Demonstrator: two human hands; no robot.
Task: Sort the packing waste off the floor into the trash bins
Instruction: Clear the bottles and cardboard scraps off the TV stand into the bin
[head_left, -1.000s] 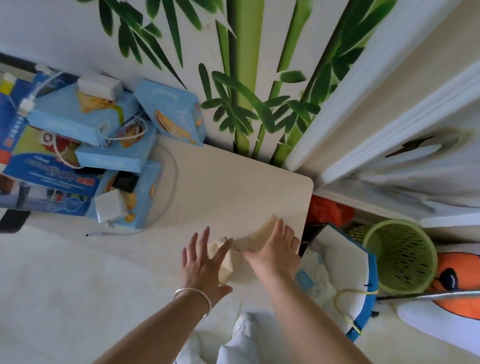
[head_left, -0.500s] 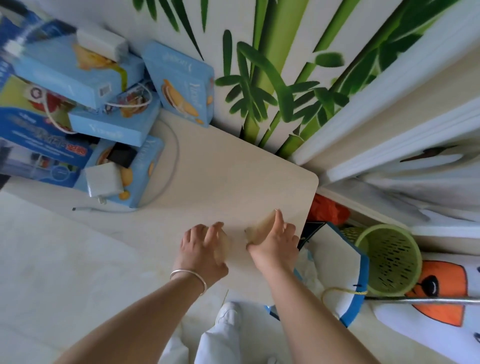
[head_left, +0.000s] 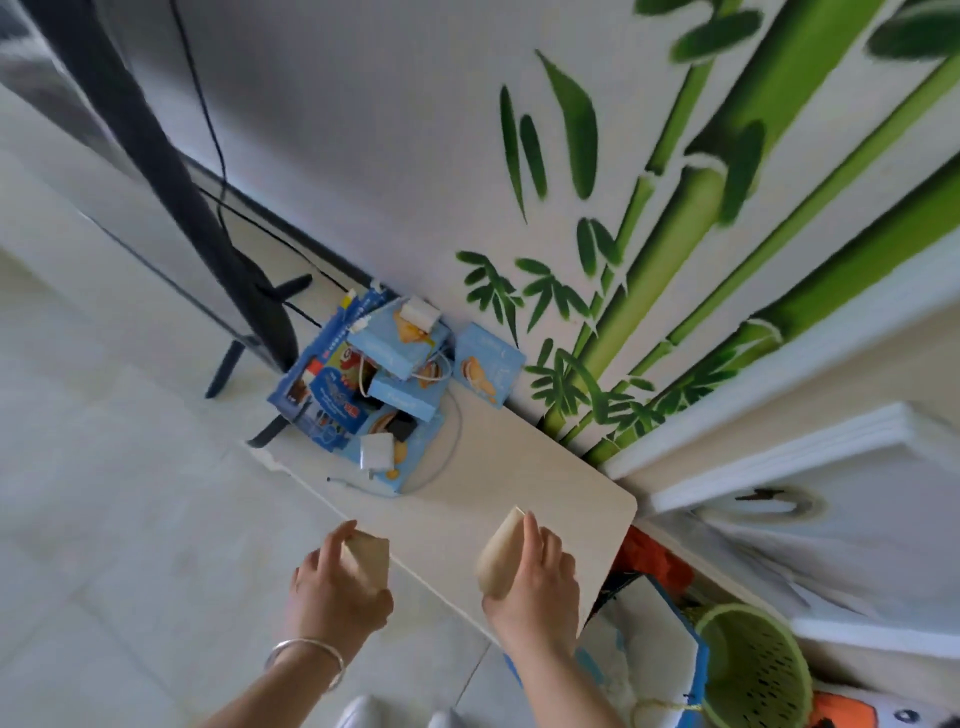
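Observation:
My left hand (head_left: 332, 592) grips a small tan cardboard piece (head_left: 370, 558) above the near edge of the low beige table (head_left: 519, 467). A second tan cardboard piece (head_left: 500, 551), curved and longer, is held in my right hand (head_left: 537, 582) over the table's right end. Both pieces are lifted off the tabletop and held apart from each other. A green perforated bin (head_left: 753, 670) stands at the lower right. Beside it a blue-rimmed white bag (head_left: 670, 639) sits open, with white waste inside.
A pile of blue snack boxes (head_left: 395, 384) with white chargers and cables crowds the table's far end. A black stand leg (head_left: 171, 187) slants at the left. The bamboo mural wall runs behind the table. An orange object (head_left: 654, 556) lies between the table and the bag.
Both hands closed on the cardboard pieces and lifted them off the table, moving apart. The view has pulled back and tilted up, taking in more wall and floor.

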